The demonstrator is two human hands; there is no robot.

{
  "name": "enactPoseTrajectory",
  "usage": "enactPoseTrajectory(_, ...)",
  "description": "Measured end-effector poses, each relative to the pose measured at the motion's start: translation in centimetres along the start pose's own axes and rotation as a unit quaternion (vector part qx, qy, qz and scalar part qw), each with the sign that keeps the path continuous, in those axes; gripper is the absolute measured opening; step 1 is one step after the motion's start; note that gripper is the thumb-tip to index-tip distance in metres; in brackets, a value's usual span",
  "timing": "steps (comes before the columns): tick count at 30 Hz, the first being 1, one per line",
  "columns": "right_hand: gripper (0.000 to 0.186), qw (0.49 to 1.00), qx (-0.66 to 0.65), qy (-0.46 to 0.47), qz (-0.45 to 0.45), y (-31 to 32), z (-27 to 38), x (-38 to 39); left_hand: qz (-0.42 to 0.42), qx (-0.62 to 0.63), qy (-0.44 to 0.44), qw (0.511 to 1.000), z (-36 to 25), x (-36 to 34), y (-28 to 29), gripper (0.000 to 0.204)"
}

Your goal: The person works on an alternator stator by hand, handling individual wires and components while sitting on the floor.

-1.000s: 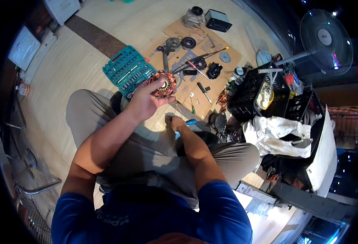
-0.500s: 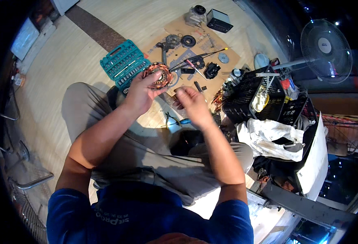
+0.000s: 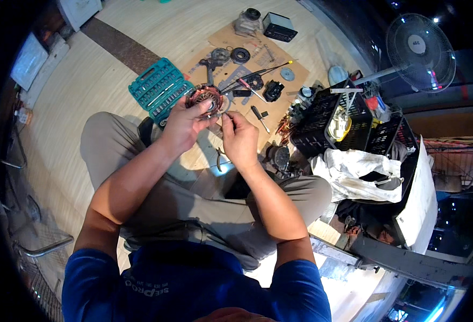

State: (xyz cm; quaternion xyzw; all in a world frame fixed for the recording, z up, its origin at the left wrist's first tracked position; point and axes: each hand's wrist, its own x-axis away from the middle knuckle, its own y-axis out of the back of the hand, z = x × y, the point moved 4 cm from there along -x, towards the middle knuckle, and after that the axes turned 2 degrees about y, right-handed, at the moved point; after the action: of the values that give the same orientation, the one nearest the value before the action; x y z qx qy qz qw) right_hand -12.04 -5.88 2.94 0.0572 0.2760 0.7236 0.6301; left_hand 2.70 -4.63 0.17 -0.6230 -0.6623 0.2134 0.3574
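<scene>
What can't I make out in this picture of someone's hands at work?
All in the head view:
- The underside of the copper-wound ring: turned away from the camera.
- What the right hand pinches, if anything: too small.
- Some left-hand fingers: behind the ring.
- Whatever lies beneath the white cloth: covered.

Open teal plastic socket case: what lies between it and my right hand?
In the head view, your left hand, holding a round copper-coloured wire-wound ring, lies between them; the ring overlaps the case's edge.

The left hand (image 3: 184, 127) is clasped, the right hand (image 3: 242, 141) beside it, fingers (image 3: 228, 125) curled.
</scene>
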Motion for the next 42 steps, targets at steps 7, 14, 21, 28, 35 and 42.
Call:
enactPoseTrajectory(7, 0.017, 0.954, -0.187, -0.213, 0.096, -0.9, -1.5, 0.3, -0.015, 0.021, -0.044, 0.999, 0.1, 0.1, 0.2, 0.050)
enactPoseTrajectory(14, 0.012, 0.982, -0.155, -0.011, 0.110, 0.8, 0.7, 0.2, -0.024, 0.038, -0.034, 0.998, 0.3, -0.3, 0.2, 0.048)
enactPoseTrajectory(21, 0.015, 0.861, -0.425, -0.242, 0.140, 5.5, 0.3, -1.8, 0.024, 0.066, 0.019, 0.997, 0.5, -0.2, -1.0, 0.035)
enactPoseTrajectory(28, 0.014, 0.858, -0.413, -0.260, 0.160, 8.2, -0.4, -2.6, 0.035, -0.076, 0.052, 0.995, 0.7, -0.2, -1.1, 0.034)
enactPoseTrajectory(35, 0.018, 0.962, -0.073, -0.206, 0.163, 11.7, -3.4, -3.8, 0.081, 0.080, 0.033, 0.993, 0.1, -0.4, -1.4, 0.043)
enactPoseTrajectory(42, 0.013, 0.954, 0.006, -0.096, 0.283, 13.8, -4.7, -2.7, 0.047, 0.173, -0.010, 0.984, -1.5, -1.4, 0.2, 0.041)
